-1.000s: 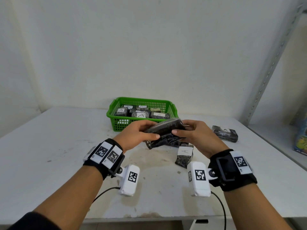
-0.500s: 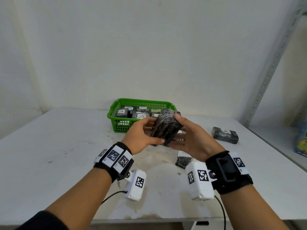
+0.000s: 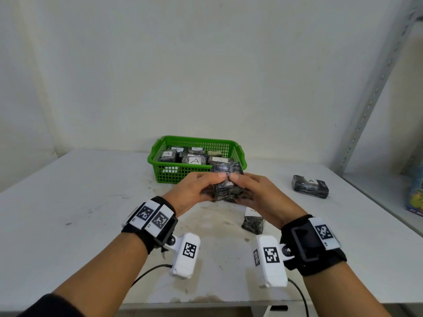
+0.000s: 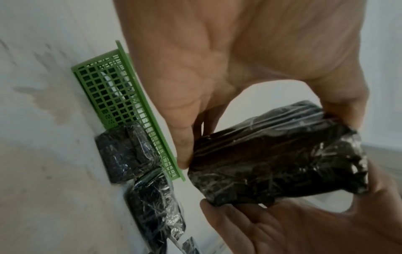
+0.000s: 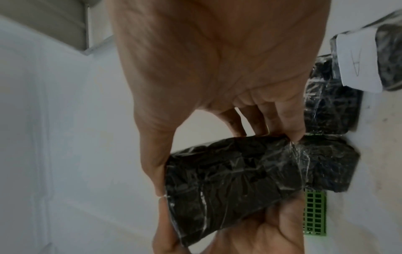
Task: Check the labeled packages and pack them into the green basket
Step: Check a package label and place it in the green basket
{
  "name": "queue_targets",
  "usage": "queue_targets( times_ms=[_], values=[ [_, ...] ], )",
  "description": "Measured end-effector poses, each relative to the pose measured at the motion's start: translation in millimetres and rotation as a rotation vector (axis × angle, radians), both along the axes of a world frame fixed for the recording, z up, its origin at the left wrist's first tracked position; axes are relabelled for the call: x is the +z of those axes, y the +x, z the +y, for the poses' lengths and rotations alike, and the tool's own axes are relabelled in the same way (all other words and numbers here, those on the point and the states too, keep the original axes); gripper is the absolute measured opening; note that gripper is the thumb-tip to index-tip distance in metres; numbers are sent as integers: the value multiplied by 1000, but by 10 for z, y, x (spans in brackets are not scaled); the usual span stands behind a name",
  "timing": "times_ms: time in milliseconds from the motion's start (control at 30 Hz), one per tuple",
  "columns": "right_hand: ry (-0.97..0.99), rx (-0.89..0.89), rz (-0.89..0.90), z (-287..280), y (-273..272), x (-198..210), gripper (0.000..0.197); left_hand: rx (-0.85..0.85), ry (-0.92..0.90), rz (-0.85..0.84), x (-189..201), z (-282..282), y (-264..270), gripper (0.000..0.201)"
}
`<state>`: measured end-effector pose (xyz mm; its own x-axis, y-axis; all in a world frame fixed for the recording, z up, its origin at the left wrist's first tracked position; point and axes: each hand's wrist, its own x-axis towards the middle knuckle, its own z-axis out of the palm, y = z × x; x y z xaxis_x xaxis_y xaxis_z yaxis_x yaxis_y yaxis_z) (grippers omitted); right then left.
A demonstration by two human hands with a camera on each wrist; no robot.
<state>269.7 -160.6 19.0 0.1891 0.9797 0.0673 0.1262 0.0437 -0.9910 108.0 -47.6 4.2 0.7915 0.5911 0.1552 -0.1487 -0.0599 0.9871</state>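
Note:
A black, film-wrapped package [image 3: 226, 177] [image 4: 278, 154] [image 5: 228, 180] hangs above the table, just in front of the green basket [image 3: 169, 175]. My left hand [image 3: 194, 191] and right hand [image 3: 254, 191] grip it from either side, thumbs meeting on top. No label shows on its visible faces. Several packages marked "A" lie inside the basket. More black packages [image 4: 126, 153] lie on the table beneath my hands. One with a white "A" label [image 3: 253, 221] [image 5: 359, 63] sits under my right wrist.
Another "A" package [image 3: 310, 186] lies alone at the right of the white table [image 3: 68, 202]. A metal shelf upright [image 3: 370, 92] stands at the far right with a colourful item [image 3: 415, 197] beside it. The wall runs right behind the basket.
Both hands kept hold of the package and turned it from lying flat to standing on end. They have since drawn closer together around it.

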Motion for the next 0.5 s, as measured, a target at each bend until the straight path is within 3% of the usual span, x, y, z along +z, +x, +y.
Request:
queue_targets(
  times_ms=[133, 233, 300, 400, 500],
  values=[
    [-41, 24, -36, -9, -25, 21, 78, 5, -19, -28, 3, -21, 17, 56],
    [-43, -3, -19, -16, -16, 28, 72, -31, -27, -21, -1, -39, 7, 47],
    [-23, -33, 2, -15, 0, 19, 65, -59, -49, -15, -15, -40, -1, 52],
    [-3, -51, 13, 0, 19, -19, 70, -58, -48, 22, -28, -34, 5, 73],
    [-25, -22, -8, 28, 48, -81, 69, -7, -27, 20, -24, -30, -3, 64]
  ],
)
